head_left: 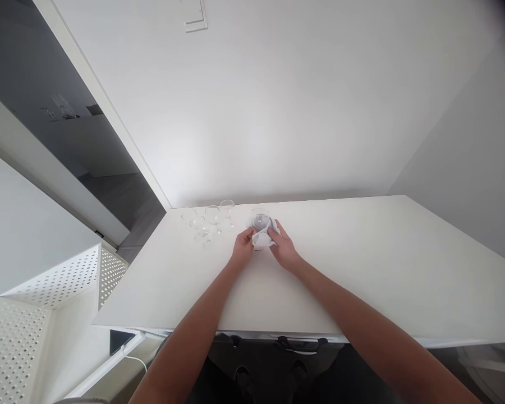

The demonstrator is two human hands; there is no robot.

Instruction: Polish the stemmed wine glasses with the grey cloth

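In mid-frame, your right hand has its fingers closed on a cloth against a glass; your left hand curls its fingers at the near left side, exact hold unclear. Wiping looks unfinished. Whether the other glasses, left of centre, are done, I can't tell.

Counted: one bare left hand, one bare right hand, one soft white cloth, four clear stemmed glasses grouped together, one fifth matching glass, one long white table.
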